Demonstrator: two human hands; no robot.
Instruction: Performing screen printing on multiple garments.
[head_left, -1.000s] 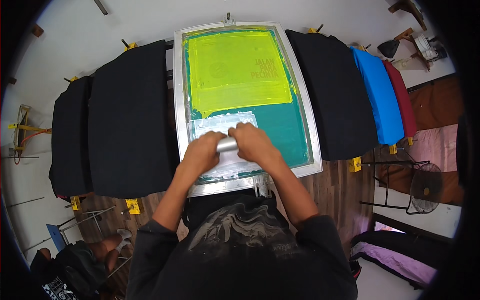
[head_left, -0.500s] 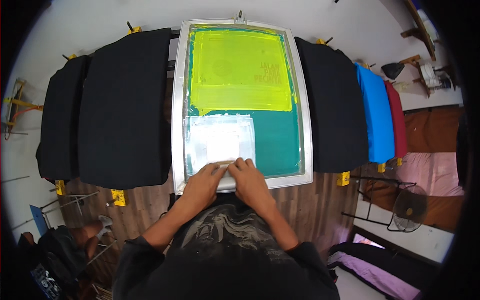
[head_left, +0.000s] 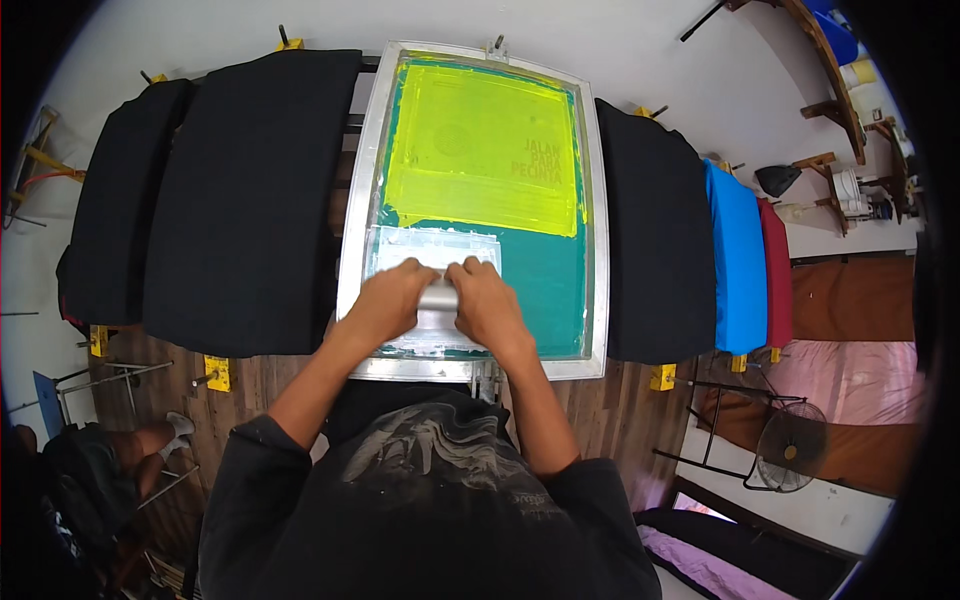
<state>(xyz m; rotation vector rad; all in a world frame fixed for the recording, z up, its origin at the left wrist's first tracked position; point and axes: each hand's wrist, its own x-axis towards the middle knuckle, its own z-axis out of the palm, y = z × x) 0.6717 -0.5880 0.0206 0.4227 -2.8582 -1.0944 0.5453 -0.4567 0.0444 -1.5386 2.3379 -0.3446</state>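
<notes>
Both my hands grip a squeegee (head_left: 438, 296) with a metallic handle, over the near left part of a screen printing frame (head_left: 597, 250). My left hand (head_left: 393, 300) is closed on its left end, and my right hand (head_left: 489, 305) is closed on its right end. Under and around the squeegee lies a patch of white ink (head_left: 400, 246) on the green mesh (head_left: 545, 290). A large yellow-green ink area (head_left: 480, 140) fills the far half of the screen. My hands hide part of the white patch and the squeegee's lower edge.
Boards covered in black fabric (head_left: 250, 200) stand left of the frame, with another black one (head_left: 660, 230) on the right. Beyond it are a blue board (head_left: 740, 260) and a red one (head_left: 778, 270). A fan (head_left: 792, 447) stands lower right. Another person (head_left: 90, 480) sits lower left.
My hands and the squeegee have moved away from me, from the screen's near edge up over the white ink. The whole view has shifted slightly.
</notes>
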